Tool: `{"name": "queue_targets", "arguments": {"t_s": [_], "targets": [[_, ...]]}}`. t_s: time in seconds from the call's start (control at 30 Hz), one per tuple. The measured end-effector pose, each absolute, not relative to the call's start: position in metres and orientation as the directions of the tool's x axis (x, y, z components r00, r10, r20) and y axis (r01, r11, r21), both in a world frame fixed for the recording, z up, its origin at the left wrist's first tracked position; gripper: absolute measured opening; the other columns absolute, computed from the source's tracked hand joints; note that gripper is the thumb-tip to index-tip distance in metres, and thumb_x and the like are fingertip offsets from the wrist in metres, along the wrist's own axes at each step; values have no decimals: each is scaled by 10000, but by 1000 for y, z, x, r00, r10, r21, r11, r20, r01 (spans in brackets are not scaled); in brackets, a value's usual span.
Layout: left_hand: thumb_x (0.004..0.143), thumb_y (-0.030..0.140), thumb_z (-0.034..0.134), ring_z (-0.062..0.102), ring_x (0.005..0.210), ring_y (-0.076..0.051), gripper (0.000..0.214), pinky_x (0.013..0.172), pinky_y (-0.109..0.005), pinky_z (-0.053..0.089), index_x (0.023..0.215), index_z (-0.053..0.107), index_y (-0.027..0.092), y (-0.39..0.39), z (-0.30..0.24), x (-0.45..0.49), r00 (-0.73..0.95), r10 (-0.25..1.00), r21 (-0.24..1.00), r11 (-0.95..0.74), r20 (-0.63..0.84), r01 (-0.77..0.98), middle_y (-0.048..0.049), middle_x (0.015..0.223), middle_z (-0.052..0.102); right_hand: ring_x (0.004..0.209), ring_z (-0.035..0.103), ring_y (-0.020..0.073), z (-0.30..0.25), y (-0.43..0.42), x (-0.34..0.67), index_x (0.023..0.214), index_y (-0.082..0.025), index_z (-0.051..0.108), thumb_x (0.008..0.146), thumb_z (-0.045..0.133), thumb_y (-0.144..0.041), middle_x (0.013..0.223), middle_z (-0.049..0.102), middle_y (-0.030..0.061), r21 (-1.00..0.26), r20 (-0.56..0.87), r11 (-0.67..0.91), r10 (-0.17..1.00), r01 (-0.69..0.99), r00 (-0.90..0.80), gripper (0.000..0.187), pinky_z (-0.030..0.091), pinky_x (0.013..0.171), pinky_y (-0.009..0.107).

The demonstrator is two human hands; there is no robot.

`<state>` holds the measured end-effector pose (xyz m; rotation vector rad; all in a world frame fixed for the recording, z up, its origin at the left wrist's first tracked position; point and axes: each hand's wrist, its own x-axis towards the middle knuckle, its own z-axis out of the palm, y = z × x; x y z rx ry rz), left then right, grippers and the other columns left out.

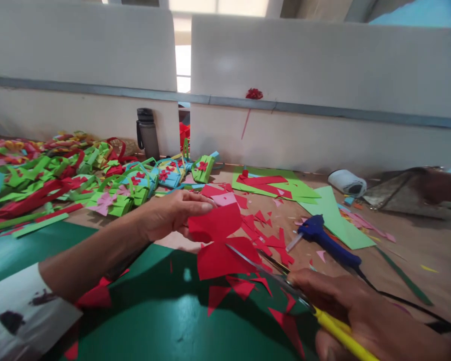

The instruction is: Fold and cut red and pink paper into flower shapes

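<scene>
Red paper (pixel 215 222) held over the far edge of the green mat (pixel 165 326);
my left grip (pixel 175 211) pinches one side, probably to stay off the scissors (pixel 299 296); my right grip (pixel 368 306) holds these, parted, at the paper; the glue gun (pixel 336 246) tightens room rightward; the mat's near side looks freer.

In the middle, over the near part of the worktop (pixel 394 245), paper (pixel 218 260) is in the left grip (pixel 175 213); scissors (pixel 304 297) in the right grip (pixel 361 311) meet it from the right. Scraps (pixel 251 225) lie below and behind the paper. To the left — farther back — lies a heap of crafts (pixel 48 175), and behind its right part a bottle (pixel 149 135) stands before the panels (pixel 304 135). On the right lies a glue gun (pixel 330 240), with sheets (pixel 338 215) behind it. Behind these, farther right, are a roll (pixel 340 181) and, beside it, a bag (pixel 409 193).
</scene>
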<state>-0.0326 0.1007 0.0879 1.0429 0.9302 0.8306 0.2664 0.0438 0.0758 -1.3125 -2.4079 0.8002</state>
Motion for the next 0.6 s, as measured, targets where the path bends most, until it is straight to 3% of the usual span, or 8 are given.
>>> {"name": "queue_targets", "arguments": {"t_s": [0.1, 0.27, 0.4, 0.6], "targets": [[580, 212, 776, 661, 660, -204, 263, 577, -261, 516, 818, 710, 121, 100, 87, -35, 417, 877, 969, 243, -238, 43, -107, 787, 714, 512, 599, 199, 82, 44, 264, 702, -272, 684, 608, 648, -213, 589, 678, -13, -591, -137, 401, 806, 700, -576, 116, 391, 420, 243], [599, 134, 731, 597, 521, -136, 24, 515, -188, 452, 617, 729, 149, 97, 85, -30, 520, 817, 955, 120, -250, 270, -42, 565, 672, 577, 613, 212, 95, 45, 252, 686, -267, 658, 581, 587, -141, 636, 694, -28, -563, -301, 295, 797, 772, -524, 179, 386, 463, 254], [578, 105, 714, 550, 467, -116, 77, 472, -180, 425, 539, 709, 171, 96, 81, -27, 508, 817, 945, 127, -273, 303, -11, 512, 645, 639, 602, 209, 100, 44, 248, 664, -236, 638, 563, 562, -85, 653, 678, -38, -497, -287, 357, 793, 791, -538, 197, 392, 545, 257], [560, 109, 696, 516, 439, -107, 97, 439, -176, 392, 488, 672, 169, 92, 82, -24, 503, 816, 945, 153, -286, 289, 7, 482, 610, 651, 588, 198, 101, 45, 249, 723, -235, 649, 521, 539, -38, 672, 658, -52, -503, -323, 350, 772, 790, -548, 303, 405, 571, 242]]}}
